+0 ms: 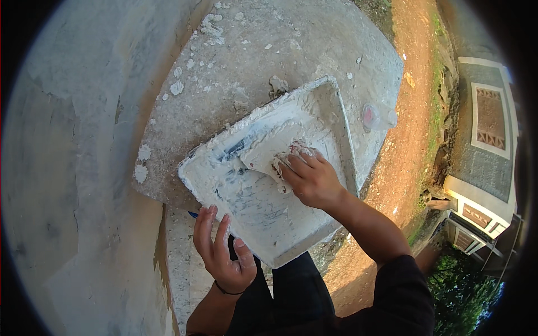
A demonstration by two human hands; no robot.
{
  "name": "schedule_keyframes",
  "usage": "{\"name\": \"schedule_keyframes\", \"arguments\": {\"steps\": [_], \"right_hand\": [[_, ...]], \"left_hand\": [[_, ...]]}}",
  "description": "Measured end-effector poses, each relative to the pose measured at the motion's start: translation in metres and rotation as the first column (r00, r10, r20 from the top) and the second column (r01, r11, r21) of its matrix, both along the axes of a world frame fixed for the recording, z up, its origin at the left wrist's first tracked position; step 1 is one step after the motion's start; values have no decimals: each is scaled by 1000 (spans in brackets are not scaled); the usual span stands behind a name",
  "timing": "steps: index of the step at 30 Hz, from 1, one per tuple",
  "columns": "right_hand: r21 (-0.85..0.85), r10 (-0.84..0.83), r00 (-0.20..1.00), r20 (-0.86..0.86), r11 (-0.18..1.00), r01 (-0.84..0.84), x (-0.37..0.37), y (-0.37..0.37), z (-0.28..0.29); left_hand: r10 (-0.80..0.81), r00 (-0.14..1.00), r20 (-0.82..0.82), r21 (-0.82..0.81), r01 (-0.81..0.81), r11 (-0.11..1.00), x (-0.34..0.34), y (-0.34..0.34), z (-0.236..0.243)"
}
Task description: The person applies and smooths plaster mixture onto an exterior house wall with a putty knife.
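A rectangular tray [343, 129], its inside smeared with wet white plaster, lies at a slant in front of me. Over its middle, my right hand [309, 178] is closed round a plaster-coated flat scraper [259, 159]. Thick white paste covers the fingertips and most of the tool, and bits of red show through near the grip. The scraper's broad face rests in the plaster. My left hand [223, 252] is beside the tray's near left edge, with fingers apart, white smears on the tips and nothing in it. Whether its fingertips touch the rim, I cannot tell.
The tray rests on a grey concrete slab [224, 73] spattered with dried white blobs. A grey lump [277, 85] sits behind it, and a clear plastic cup [372, 116] lies to the right. A plastered wall [67, 168] rises at left; a dirt path [417, 112] and house [487, 123] are at right.
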State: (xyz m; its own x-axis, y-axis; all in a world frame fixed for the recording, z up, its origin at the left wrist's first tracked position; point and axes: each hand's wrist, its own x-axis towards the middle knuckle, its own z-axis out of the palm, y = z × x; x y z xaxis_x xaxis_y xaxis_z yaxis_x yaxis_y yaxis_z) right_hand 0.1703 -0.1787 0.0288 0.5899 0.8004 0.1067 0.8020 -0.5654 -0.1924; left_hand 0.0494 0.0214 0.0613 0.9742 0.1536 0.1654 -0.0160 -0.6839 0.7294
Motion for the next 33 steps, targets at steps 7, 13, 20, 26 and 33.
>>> {"name": "schedule_keyframes", "arguments": {"steps": [7,13,20,26,33], "right_hand": [[-16,-156,986,52,987,157,13,-1,12],[36,-88,994,-68,995,91,-2,8,2],[29,-105,994,-19,994,105,-7,-3,-16],[1,-28,985,-171,1000,28,-13,-16,-1],[-12,9,990,-144,1000,-11,1,-14,-11]], "left_hand": [[57,998,10,-96,-56,994,7,-8,4],[11,999,49,-77,-7,997,13,-15,7],[-6,1000,12,-34,6,999,10,-22,11],[3,1000,7,-29,-3,1000,2,-24,12],[55,998,32,-96,-52,994,-1,-41,15]]}}
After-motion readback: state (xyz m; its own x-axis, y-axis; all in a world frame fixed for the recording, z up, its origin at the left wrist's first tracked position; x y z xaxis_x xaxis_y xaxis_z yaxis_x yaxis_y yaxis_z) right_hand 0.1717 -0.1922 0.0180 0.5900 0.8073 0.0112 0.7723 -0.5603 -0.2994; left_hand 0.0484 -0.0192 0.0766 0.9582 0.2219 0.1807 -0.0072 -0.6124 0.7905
